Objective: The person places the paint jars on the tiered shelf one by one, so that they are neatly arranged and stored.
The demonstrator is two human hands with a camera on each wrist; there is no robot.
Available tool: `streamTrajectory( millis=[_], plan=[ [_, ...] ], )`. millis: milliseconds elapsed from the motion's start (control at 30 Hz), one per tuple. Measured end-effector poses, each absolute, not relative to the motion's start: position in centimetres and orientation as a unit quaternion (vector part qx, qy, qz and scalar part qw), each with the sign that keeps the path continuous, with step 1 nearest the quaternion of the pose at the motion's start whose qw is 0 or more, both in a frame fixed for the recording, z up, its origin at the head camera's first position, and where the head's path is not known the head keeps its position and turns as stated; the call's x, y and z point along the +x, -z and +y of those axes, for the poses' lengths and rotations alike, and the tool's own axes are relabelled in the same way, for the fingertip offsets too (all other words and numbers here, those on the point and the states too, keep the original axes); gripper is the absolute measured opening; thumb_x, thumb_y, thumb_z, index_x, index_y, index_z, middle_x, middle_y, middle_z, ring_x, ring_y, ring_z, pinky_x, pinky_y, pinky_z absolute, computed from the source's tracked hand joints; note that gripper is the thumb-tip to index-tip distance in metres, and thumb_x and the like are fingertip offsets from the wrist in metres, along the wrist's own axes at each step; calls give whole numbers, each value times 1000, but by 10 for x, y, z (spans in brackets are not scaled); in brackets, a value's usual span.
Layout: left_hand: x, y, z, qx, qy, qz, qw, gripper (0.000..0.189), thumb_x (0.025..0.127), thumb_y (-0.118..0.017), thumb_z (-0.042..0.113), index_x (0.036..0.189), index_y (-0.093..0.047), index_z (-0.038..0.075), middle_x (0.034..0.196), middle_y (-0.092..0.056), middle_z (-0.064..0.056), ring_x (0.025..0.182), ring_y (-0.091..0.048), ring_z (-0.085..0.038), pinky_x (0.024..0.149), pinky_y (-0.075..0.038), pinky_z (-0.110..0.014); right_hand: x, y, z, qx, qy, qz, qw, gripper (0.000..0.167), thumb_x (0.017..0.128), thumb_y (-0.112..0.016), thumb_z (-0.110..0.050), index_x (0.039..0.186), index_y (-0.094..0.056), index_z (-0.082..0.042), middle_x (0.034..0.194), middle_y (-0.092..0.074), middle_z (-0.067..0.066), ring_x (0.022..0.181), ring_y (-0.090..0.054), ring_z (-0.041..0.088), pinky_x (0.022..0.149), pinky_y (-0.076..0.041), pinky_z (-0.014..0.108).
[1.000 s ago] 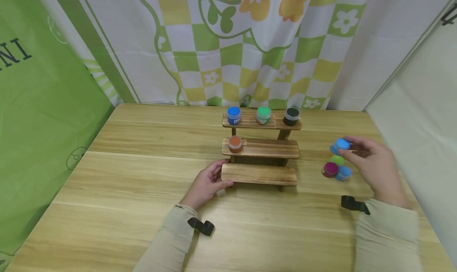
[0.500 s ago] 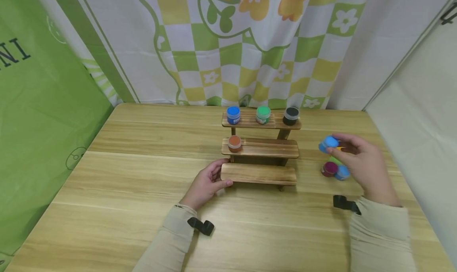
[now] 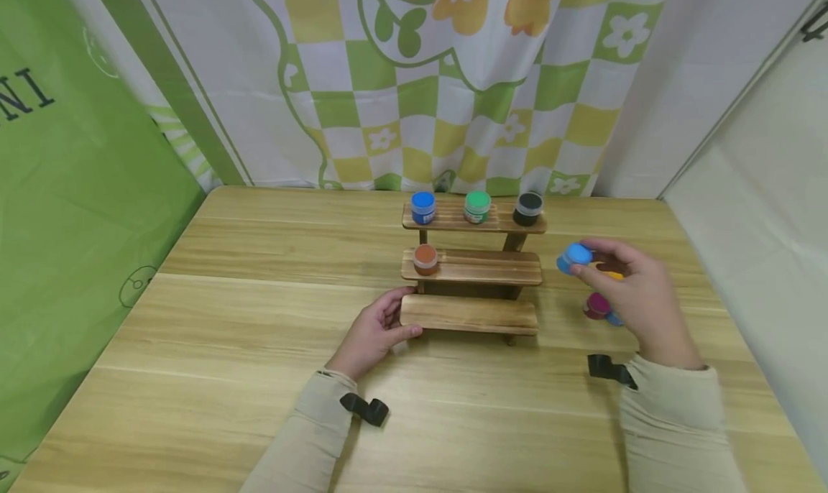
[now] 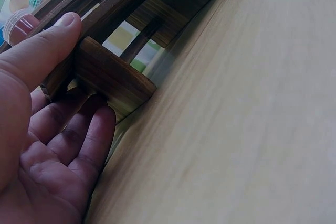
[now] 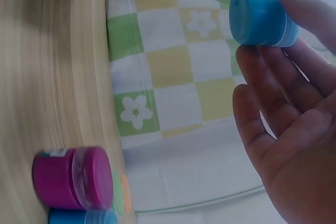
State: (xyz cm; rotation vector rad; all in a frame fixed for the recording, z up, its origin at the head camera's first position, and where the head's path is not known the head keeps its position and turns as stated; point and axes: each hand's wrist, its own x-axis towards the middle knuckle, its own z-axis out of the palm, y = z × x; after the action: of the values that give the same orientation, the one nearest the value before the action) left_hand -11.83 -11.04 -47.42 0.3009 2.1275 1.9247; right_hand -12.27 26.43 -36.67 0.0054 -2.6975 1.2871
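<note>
Right hand point(image 3: 640, 300) pinches a light-blue jar point(image 3: 573, 259) between thumb and fingertips, raised above the bench point(image 3: 485, 421), apart from and just right of the wooden stand point(image 3: 486, 269). Left hand point(image 3: 374, 333) grips the left end of the stand's lowest shelf point(image 3: 471, 315), thumb in front, fingers behind.

From the head we look forward and down across the table point(image 3: 485, 428) toward the curtain point(image 3: 414, 112). At the left wrist we look low and close past the left hand point(image 4: 58, 145) onto the wooden rack point(image 4: 115, 74); the right wrist's sideways-turned close-up shares the blue jar point(image 5: 260, 18) with our head view.
</note>
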Motion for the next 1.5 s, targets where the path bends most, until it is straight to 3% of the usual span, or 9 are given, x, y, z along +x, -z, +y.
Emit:
streamTrajectory(
  millis=[100,233,367,533,600,667,933,1233,1500],
  plan=[
    [-119,475,-110,103,-661,732,129,68,86,-79,7,147,-48,11,151,-49,-11,138,-47,-23,115,-37,-32,-122,367,258,9,-428,-900,78,50,91,-75,-38,133,-65,-13,115,-68,1,89,-61,-3,76,-50,13],
    [-119,476,-110,104,-659,733,129,67,86,-79,9,147,-49,11,153,-47,-11,140,-44,-22,115,-35,-32,-122,367,249,24,-441,-894,71,50,91,-75,-38,133,-64,-14,112,-67,5,61,-61,9,56,-57,24],
    [-120,476,-110,105,-659,734,126,67,86,-79,9,146,-49,11,152,-47,-11,140,-44,-22,115,-36,-32,-122,367,241,44,-445,-890,84,46,92,-76,-33,131,-65,-13,109,-68,7,68,-62,7,41,-52,28],
    [-119,475,-111,104,-661,733,126,66,87,-78,8,146,-49,10,151,-48,-10,139,-45,-22,115,-37,-32,-125,370,229,87,-431,-888,136,40,89,-79,-20,125,-68,-7,114,-71,10,93,-59,-4,77,-55,21],
    [-119,476,-111,103,-662,732,126,66,87,-78,7,146,-49,10,151,-48,-10,139,-46,-22,114,-37,-31,-126,370,225,95,-428,-887,144,39,89,-80,-19,124,-69,-6,118,-71,10,97,-58,-2,95,-50,28],
    [-120,477,-111,104,-662,731,126,66,87,-78,7,146,-49,10,151,-48,-11,139,-46,-22,114,-37,-31,-126,371,220,94,-429,-887,141,39,89,-79,-21,124,-69,-7,120,-70,9,99,-58,-1,99,-49,38],
    [-120,476,-110,104,-662,731,127,67,86,-79,6,146,-48,9,150,-50,-12,137,-48,-24,113,-39,-32,-130,374,204,118,-440,-877,153,39,88,-80,-15,125,-69,-6,118,-70,8,100,-58,-6,98,-50,29],
    [-120,473,-110,99,-653,740,127,68,86,-79,9,146,-48,9,153,-46,-11,140,-44,-24,116,-35,-35,-132,376,185,133,-432,-879,152,37,86,-80,-8,121,-70,-4,112,-72,13,96,-66,24,79,-49,16],
    [-119,474,-110,93,-647,747,124,68,86,-80,10,146,-49,11,154,-44,-12,142,-41,-24,117,-33,-37,-133,380,174,145,-445,-873,137,38,85,-81,-8,121,-69,-3,117,-70,14,100,-68,28,84,-57,44]
  ],
)
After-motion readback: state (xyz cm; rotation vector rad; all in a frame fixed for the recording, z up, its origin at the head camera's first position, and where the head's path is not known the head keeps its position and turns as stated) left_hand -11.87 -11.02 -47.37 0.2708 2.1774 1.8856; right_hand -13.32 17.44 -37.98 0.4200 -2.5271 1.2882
